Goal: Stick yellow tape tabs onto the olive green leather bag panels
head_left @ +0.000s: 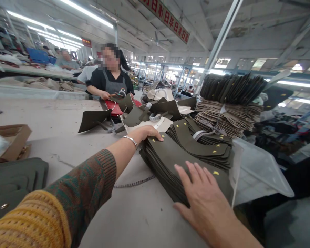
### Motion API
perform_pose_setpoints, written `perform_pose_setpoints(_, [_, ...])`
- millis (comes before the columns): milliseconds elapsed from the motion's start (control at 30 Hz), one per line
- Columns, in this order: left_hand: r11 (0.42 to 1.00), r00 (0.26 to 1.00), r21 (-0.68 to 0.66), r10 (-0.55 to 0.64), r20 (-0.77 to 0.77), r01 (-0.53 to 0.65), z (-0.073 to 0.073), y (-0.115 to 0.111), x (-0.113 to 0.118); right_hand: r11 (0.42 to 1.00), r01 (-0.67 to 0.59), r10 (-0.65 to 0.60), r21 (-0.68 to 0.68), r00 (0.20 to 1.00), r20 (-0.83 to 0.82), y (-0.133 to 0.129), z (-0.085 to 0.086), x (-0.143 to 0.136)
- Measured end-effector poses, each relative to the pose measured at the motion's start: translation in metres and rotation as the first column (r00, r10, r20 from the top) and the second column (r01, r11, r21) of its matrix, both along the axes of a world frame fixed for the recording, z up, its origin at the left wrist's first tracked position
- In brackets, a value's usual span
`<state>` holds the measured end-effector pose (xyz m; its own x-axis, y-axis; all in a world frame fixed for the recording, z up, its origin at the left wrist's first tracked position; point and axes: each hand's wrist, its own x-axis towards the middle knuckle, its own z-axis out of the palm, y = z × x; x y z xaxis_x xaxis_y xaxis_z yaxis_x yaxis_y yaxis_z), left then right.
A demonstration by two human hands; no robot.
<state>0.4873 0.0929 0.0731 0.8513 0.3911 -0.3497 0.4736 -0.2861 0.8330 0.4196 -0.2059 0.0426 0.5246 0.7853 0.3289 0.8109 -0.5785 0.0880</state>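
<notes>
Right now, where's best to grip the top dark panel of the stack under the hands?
I'd pinch the top dark panel by its left long edge, from the tabletop side: it looks thin, and its opposite edge runs close to a neighbouring stack. The left hand touches its far end.

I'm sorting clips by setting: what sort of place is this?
Probably a factory workshop, perhaps for leather-like goods: stacked dark green panels on the worktable, an aproned co-worker, tube lights overhead.
</notes>
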Motion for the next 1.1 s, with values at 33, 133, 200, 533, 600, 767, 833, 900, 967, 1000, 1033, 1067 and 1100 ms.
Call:
perform_pose_setpoints(33, [1.0,1.0,-0.012,-0.007,-0.016,0.007,0.0,-0.001,-0.001,0.993,0.046,-0.047,-0.105,0.999,0.001,0.014,-0.005,-0.002])
perform_pose_setpoints(133, [0.999,1.0,-0.041,-0.019,-0.01,0.019,-0.001,-0.001,-0.006,0.944,0.113,-0.113,-0.309,0.993,0.019,0.041,-0.012,0.001])
perform_pose_setpoints(200, [0.999,0.998,-0.039,-0.004,0.061,0.007,-0.002,0.001,-0.011,0.924,0.108,-0.111,-0.367,0.994,0.014,0.048,-0.008,0.006])
perform_pose_setpoints(533, [0.95,0.792,0.107,0.18,0.583,-0.294,0.008,-0.006,-0.047,0.907,0.162,-0.163,-0.389,0.986,0.031,0.059,-0.002,0.01])
perform_pose_setpoints(600, [0.918,0.721,0.123,0.206,0.662,-0.376,-0.001,-0.021,-0.07,0.906,0.171,-0.167,-0.388,0.985,0.043,0.06,-0.005,0.009])
perform_pose_setpoints(767, [0.895,0.798,0.03,0.381,0.467,-0.444,-0.043,-0.031,-0.119,0.914,0.168,-0.153,-0.369,0.986,0.071,0.06,-0.008,0.007])
perform_pose_setpoints(833, [0.902,0.855,-0.068,0.426,0.298,-0.426,-0.054,-0.021,-0.121,0.918,0.163,-0.144,-0.361,0.986,0.079,0.06,-0.01,0.007])
perform_pose_setpoints(900, [0.894,0.878,-0.186,0.44,0.188,-0.408,-0.056,-0.01,-0.111,0.92,0.162,-0.142,-0.356,0.987,0.081,0.06,-0.012,0.007])
perform_pose_setpoints(967, [0.861,0.872,-0.299,0.467,0.149,-0.41,-0.052,0.0,-0.094,0.92,0.164,-0.143,-0.355,0.986,0.085,0.06,-0.014,0.008])
perform_pose_setpoints(1000, [0.837,0.859,-0.349,0.492,0.144,-0.421,-0.05,0.004,-0.084,0.92,0.167,-0.145,-0.356,0.986,0.088,0.06,-0.015,0.008])
perform_pose_setpoints(1033, [0.808,0.84,-0.394,0.525,0.141,-0.439,-0.048,0.007,-0.074,0.919,0.168,-0.144,-0.356,0.985,0.093,0.059,-0.016,0.008])
perform_pose_setpoints(1067, [0.774,0.814,-0.432,0.564,0.139,-0.463,-0.047,0.01,-0.064,0.919,0.17,-0.145,-0.356,0.985,0.098,0.059,-0.017,0.009])
perform_pose_setpoints(1100, [0.74,0.784,-0.463,0.605,0.14,-0.488,-0.046,0.013,-0.055,0.919,0.171,-0.143,-0.356,0.984,0.103,0.059,-0.018,0.01])
